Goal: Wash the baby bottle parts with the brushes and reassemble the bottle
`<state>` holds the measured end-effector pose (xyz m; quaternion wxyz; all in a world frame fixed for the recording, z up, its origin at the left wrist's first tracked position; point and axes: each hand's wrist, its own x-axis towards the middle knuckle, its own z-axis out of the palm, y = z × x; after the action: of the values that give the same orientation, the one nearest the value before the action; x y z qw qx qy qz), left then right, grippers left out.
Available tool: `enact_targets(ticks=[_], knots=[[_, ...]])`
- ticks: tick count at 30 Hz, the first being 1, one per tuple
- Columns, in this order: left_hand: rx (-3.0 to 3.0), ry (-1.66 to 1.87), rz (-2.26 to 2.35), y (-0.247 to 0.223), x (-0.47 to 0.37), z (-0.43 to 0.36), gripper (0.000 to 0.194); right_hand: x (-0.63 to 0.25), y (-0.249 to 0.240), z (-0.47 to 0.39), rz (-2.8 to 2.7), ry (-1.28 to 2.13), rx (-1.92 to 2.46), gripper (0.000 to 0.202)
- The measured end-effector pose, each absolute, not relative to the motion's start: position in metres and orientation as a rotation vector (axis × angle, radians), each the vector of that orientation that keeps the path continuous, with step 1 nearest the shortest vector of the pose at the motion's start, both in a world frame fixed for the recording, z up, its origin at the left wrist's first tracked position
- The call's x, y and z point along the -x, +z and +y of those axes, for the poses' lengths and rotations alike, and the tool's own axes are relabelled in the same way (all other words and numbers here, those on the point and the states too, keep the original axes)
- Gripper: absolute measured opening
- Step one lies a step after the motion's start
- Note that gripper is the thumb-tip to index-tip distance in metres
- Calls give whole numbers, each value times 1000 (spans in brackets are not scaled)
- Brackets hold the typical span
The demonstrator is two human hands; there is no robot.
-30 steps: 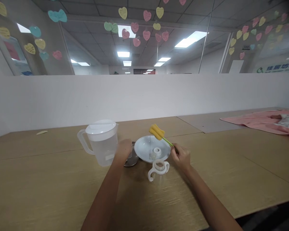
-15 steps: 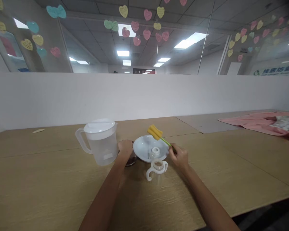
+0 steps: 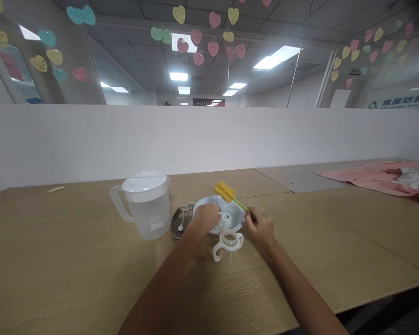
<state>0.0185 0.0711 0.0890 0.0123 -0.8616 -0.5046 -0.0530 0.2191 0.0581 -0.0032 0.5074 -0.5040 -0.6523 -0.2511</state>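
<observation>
In the head view my right hand (image 3: 261, 227) grips the dark end of a sponge bottle brush (image 3: 225, 191), whose yellow head and green stem tilt up over the far side of a white bowl (image 3: 236, 208). Reaching over the bowl's left part, my left hand (image 3: 208, 217) has its fingers curled together. A bit of white shows at its fingertips; what they hold, if anything, I cannot make out. In the bowl lie a white ring cap (image 3: 226, 217) and a small clear piece (image 3: 220, 226). A clear bottle with white handles (image 3: 229, 240) stands just in front of the bowl.
Left of the bowl is a dark tray (image 3: 175, 229) holding small clear parts and a thin straw with a white ball end (image 3: 180, 228). A lidded clear pitcher (image 3: 150, 209) stands further left. Pink cloth (image 3: 363, 173) lies far right; a white wall (image 3: 209, 139) backs the table.
My left hand has moved right from the dark tray to over the bowl, uncovering the parts in the tray. My right hand and the bottle brush have stayed almost still.
</observation>
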Motion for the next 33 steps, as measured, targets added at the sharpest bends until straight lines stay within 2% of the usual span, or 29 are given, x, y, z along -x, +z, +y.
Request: enact_targets(ticks=[5, 10, 12, 16, 19, 26, 33], knots=[[2800, -189, -1549, 64, -26, 75, 15, -219, -3, 58, -1560, -615, 1221, 26], [2886, -409, -1483, 77, -12, 84, 10, -220, -5, 59, -1553, -612, 1214, 25], [2864, -629, -1450, 89, -4, 86, 13, -221, -5, 60, -1521, -610, 1230, 25], [2680, -1380, -1416, 114, 8, 87, 11, -222, -5, 59, -1457, -598, 1219, 24], [2702, -1640, -1406, 126, 12, 82, 13, -221, -3, 57, -1485, -594, 1175, 24], [2966, -1757, -1201, 138, 1, 60, 15, -218, -4, 56, -1651, -663, 1190, 23], [2565, -1372, -1503, 142, 9, 58, 8, -218, -5, 55, -1613, -691, 1192, 23]])
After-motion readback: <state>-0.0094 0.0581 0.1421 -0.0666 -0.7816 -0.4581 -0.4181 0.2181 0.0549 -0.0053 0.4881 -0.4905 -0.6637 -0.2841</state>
